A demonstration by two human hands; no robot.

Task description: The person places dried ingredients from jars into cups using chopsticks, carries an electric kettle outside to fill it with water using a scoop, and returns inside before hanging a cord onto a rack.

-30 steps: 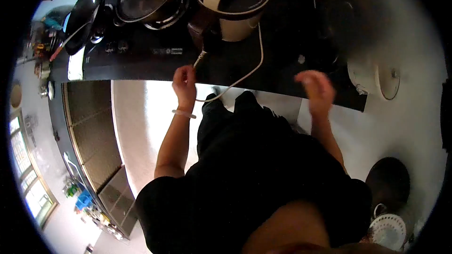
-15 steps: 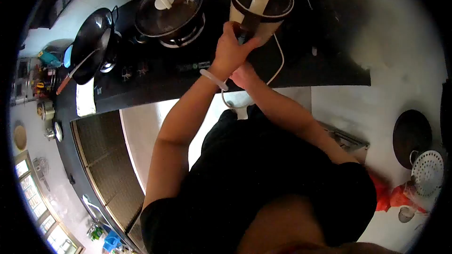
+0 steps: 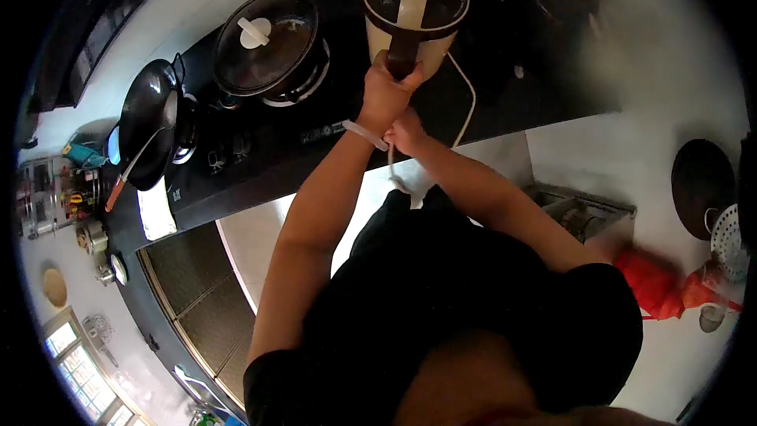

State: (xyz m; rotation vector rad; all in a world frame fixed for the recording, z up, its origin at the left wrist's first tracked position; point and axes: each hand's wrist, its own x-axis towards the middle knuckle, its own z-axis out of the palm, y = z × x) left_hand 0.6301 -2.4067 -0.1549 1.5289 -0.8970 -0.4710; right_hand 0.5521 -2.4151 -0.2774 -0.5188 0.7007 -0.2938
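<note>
A cream-bodied appliance with a dark round top, which looks like a soymilk maker [image 3: 436,51], is on the black counter at the top of the view. Its long pale handle crosses the top and ends in a dark brown grip. My left hand [image 3: 386,101], with a pale bracelet at the wrist, is closed around that grip. Just below it my right hand [image 3: 407,131] has its fingers closed, partly hidden behind the left wrist. A pale power cord [image 3: 472,95] leaves the appliance and passes behind my right forearm; a length of it hangs beneath the right hand's fingers.
To the left, a lidded pan [image 3: 272,47] sits on a burner. A black wok [image 3: 142,142] with a long-handled spatula [image 3: 130,173] stands farther left. A white cloth or paper [image 3: 155,211] lies by the counter edge. Red bags [image 3: 650,284] and a dark round board [image 3: 703,189] are at right.
The view has shifted, so the pans sit lower and the appliance farther left. My left hand stays on the grip; my right hand stays close below it.
</note>
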